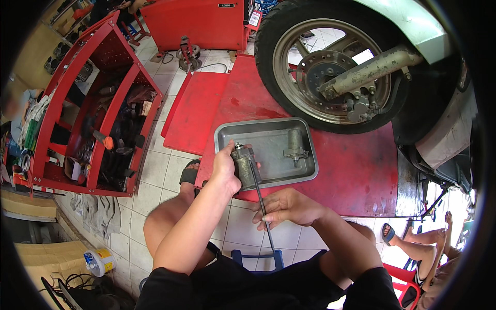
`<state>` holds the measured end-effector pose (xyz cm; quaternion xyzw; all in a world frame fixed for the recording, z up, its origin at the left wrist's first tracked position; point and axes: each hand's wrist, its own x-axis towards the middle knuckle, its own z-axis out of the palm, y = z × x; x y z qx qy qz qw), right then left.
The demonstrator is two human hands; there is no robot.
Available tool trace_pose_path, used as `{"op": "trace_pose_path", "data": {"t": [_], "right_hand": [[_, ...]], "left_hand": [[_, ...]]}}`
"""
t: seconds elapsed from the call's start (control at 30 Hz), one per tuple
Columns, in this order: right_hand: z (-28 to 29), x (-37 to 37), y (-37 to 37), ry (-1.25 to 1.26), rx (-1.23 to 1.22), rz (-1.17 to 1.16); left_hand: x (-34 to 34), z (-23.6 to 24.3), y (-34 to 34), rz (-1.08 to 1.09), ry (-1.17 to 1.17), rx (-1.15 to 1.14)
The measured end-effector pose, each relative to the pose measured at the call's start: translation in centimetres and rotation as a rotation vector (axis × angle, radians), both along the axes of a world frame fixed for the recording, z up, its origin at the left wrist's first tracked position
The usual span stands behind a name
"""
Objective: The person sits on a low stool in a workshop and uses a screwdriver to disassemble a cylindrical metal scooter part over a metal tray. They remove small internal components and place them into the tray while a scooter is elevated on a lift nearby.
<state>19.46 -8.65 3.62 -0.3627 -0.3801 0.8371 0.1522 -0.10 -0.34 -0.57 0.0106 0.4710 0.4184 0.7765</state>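
My left hand (227, 168) is wrapped round a worn grey cylindrical starter motor (244, 170), held upright over the near left corner of a grey metal tray (271, 183). With its thumb and fingers, my right hand (289, 209) is closed about a long thin dark-shafted wrench (262, 199). The shaft slants up from the near side, and its far end meets the motor's upper end. A crossbar seems to show at the near end, but it blends with the stool behind. A second, similar motor (295, 146) stands inside the tray, at its right side.
The tray sits on a red platform (356, 170) beside a motorcycle's front wheel (266, 57). A red tool trolley (98, 170) with an orange-handled tool stands at left. A blue stool (278, 258) is below my hands. Another person's legs (421, 250) show at lower right.
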Motion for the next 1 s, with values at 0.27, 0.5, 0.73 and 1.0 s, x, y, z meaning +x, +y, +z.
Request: {"op": "trace_pose_path", "data": {"t": [0.27,0.5,0.73,1.0], "right_hand": [[-1.9,1.7,0.2,-0.14,0.179,0.113],[-1.6,1.2,0.4,-0.003,0.094,0.051],[-1.7,0.2,-0.3,-0.15,0.096,-0.006],[0.3,0.8,-0.3,0.025,-0.005,-0.064]], "left_hand": [[1.2,0.3,-0.1,0.022,-0.084,-0.071],[0.5,-1.2,0.6,-0.012,-0.124,-0.008],[0.0,-1.8,-0.2,0.002,-0.054,-0.088],[0.7,-1.4,0.2,-0.035,-0.067,-0.062]]}}
